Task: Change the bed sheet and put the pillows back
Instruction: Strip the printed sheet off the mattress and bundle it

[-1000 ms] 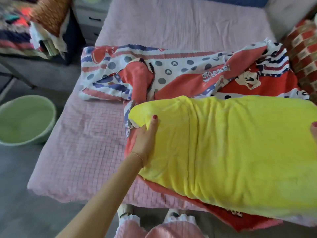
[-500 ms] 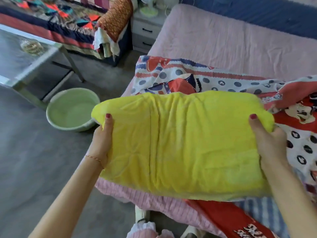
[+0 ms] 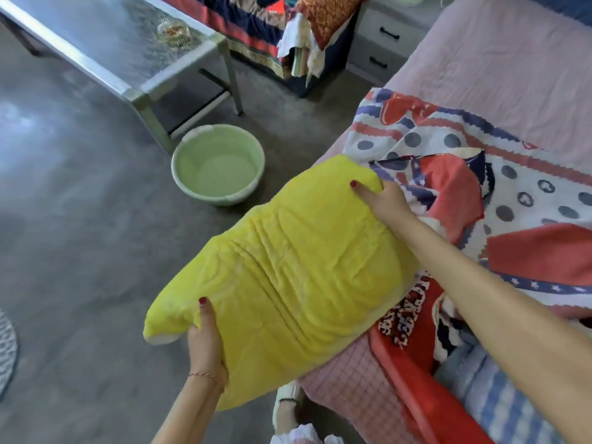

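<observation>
Currently, head view: only one camera; all entries below come from it.
Step in hand: I am carrying the yellow pillow (image 3: 288, 277) off the bed (image 3: 499, 59), judged from its position half over the floor.
Pillow location: held in the air, its right end above the bed's near corner, its left end out over the grey floor (image 3: 80, 219), tilted down to the left.
Left hand (image 3: 205, 344): thumb on top, fingers curled under the low left corner, gripping the pillow. The cover bunches at the thumb.
Right hand (image 3: 382, 200): thumb pressed on the top face, fingers wrapped over the far upper corner, gripping the pillow.
Old sheet: the red, white and blue cartoon sheet (image 3: 480, 193) lies crumpled across the bed, touching the pillow's right end.
Mattress cover: pink checked fabric (image 3: 346, 379) shows under the sheet at the near corner.
Obstacles: a green basin (image 3: 217, 165) stands on the floor just beyond the pillow; a glass-topped table (image 3: 112, 43) stands behind it.
Procedure 1: keep both corner grips firm; the filling is soft and will sag in the middle.
Procedure 2: lift the low left end level before swinging, so it does not dip toward the basin.
Procedure 3: set the pillow on a clean surface well apart from the bed, not on the floor.
Procedure 4: check the sheet is not caught under my right fingers before moving away.
Risk: whether the basin holds water cannot be told; treat it as wet.
</observation>
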